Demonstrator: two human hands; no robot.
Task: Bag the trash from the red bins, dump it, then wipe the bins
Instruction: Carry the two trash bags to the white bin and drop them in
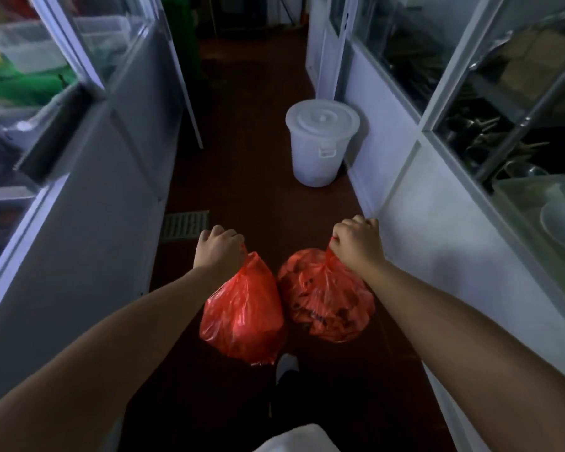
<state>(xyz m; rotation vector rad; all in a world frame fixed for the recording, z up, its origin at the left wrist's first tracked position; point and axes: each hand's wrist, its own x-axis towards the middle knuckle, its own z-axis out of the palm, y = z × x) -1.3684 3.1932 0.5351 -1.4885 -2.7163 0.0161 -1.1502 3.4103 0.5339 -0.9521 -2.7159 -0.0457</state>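
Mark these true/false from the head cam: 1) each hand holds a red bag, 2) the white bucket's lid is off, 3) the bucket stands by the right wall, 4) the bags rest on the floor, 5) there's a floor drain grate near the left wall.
1. True. The left hand grips the left red bag; the right hand grips the right red bag.
2. False. The white bucket has its lid on.
3. True.
4. False. Both bags hang from the hands by their gathered necks.
5. True. The drain grate lies by the left wall.
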